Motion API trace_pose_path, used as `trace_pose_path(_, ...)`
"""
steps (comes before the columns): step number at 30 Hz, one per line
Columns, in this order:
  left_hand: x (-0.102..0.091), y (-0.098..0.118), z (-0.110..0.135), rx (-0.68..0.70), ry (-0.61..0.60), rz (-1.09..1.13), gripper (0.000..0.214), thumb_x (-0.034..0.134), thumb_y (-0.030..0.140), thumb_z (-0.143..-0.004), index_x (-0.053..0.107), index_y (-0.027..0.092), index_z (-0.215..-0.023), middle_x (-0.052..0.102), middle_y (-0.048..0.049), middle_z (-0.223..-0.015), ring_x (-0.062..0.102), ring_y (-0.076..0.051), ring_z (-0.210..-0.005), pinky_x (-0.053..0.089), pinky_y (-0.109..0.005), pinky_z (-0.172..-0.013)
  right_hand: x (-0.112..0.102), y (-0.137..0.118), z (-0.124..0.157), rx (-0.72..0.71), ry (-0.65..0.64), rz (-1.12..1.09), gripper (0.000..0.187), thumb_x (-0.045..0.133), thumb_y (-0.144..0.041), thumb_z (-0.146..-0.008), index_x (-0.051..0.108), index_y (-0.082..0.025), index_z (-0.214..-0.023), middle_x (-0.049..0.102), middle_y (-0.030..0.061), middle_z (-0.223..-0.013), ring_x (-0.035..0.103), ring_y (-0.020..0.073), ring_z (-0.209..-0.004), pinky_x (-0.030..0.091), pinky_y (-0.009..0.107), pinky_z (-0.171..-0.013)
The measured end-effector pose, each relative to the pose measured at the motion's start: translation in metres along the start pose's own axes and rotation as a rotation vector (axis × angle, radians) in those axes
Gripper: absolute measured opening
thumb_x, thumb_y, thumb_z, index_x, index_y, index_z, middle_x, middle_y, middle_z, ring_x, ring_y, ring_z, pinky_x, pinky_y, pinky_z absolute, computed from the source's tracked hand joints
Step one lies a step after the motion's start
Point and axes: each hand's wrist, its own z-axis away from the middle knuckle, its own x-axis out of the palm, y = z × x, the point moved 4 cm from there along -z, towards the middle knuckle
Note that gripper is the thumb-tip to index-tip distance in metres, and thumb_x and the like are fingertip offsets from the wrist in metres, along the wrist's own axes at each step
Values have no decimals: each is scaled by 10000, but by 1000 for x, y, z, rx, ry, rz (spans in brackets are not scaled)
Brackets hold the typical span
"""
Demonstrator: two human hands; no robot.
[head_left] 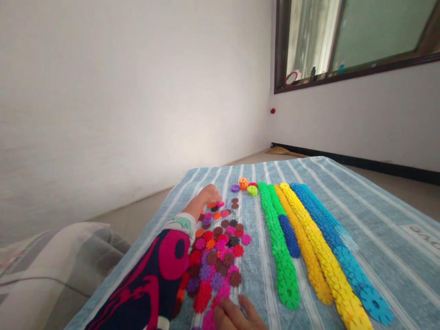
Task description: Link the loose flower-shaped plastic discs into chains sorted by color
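My left hand [208, 195] reaches to the far end of a loose spread of notched plastic discs. Its fingers are bent down and closed beside a pink disc [220, 204]; what they hold, if anything, is hidden. At the bottom edge, only part of my right hand [239, 315] shows, fingers apart, resting by a pink disc [209, 318] at the near end of the spread. Brown discs [235, 278], purple discs [216, 281], red discs [202, 298], orange discs [211, 243] and black discs [233, 241] lie mixed between the hands.
To the right lie long overlapping rows: green discs [278, 243], yellow discs [319, 247] and light blue discs [343, 256], with a short dark blue row [289, 236]. An orange stack [243, 184] stands farther back. Striped cloth [388, 229] covers the surface; grey-white fabric [68, 252] lies left.
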Motion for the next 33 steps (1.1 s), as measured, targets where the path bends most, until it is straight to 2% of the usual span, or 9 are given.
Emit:
trace_pose_path(2, -2, 0, 2, 5, -21, -10, 190, 670, 170, -560, 737, 142, -736, 638, 8, -583, 567, -133, -579, 422, -210, -527, 7, -2, 3, 2, -1, -2, 211, 548, -419, -870, 659, -240, -871, 679, 8, -779, 614, 258, -1035, 492, 402, -942)
trace_pose_path(5, 3, 3, 4, 4, -66, -47, 152, 668, 144, -543, 733, 142, -680, 606, 13, -518, 557, -135, -550, 415, -214, -517, 13, -3, 12, 17, 28, 5, 233, 537, -430, -880, 665, -236, -856, 677, 10, -759, 621, 252, -1031, 498, 391, -940)
trace_pose_path(8, 11, 7, 4, 4, -89, -94, 144, 651, 91, -505, 720, 147, -618, 587, 19, -480, 560, -140, -553, 418, -218, -534, 13, -3, 20, 41, 130, 31, 273, 508, -436, -904, 672, -231, -832, 675, 11, -731, 632, 245, -1019, 502, 389, -945)
trace_pose_path(12, 16, 9, 2, 8, -92, -142, 180, 639, 82, -500, 728, 166, -631, 609, 19, -504, 577, -144, -573, 426, -216, -550, 12, -3, 21, 70, 219, 48, 288, 487, -416, -925, 676, -231, -812, 683, 13, -734, 630, 248, -1040, 499, 412, -963)
trace_pose_path(14, 16, 9, 2, 19, -90, -158, 174, 639, 97, -512, 732, 169, -641, 620, 14, -522, 580, -142, -578, 423, -210, -546, 11, -3, 19, 63, 218, 47, 293, 482, -409, -933, 679, -229, -814, 682, 12, -730, 629, 244, -1046, 496, 408, -971)
trace_pose_path(19, 15, 7, 5, 67, -89, -172, 209, 623, 133, -570, 752, 165, -731, 649, 8, -589, 578, -130, -596, 395, -192, -520, 12, -3, 15, 29, 103, 33, 253, 502, -392, -923, 681, -229, -846, 690, 13, -756, 617, 248, -1075, 488, 400, -981)
trace_pose_path(25, 14, 10, 8, 111, -122, -197, 226, 628, 131, -569, 760, 175, -747, 642, 19, -566, 575, -137, -591, 399, -199, -547, 9, -1, 16, 71, 156, 42, 275, 480, -382, -939, 678, -210, -855, 682, 3, -732, 648, 213, -993, 519, 361, -934)
trace_pose_path(30, 14, 17, 9, 156, -131, -199, 343, 630, 101, -561, 767, 193, -861, 648, 26, -589, 566, -138, -593, 394, -210, -563, 8, -2, 13, 44, 131, 28, 241, 505, -370, -923, 678, -214, -860, 693, 7, -751, 627, 225, -1050, 513, 361, -944)
trace_pose_path(33, 15, 19, 9, 161, -122, -197, 283, 640, 109, -553, 767, 191, -792, 639, 24, -574, 557, -137, -588, 394, -216, -571, 6, -1, 12, 73, 171, 35, 250, 497, -367, -927, 678, -213, -850, 691, 8, -741, 627, 228, -1055, 514, 366, -945)
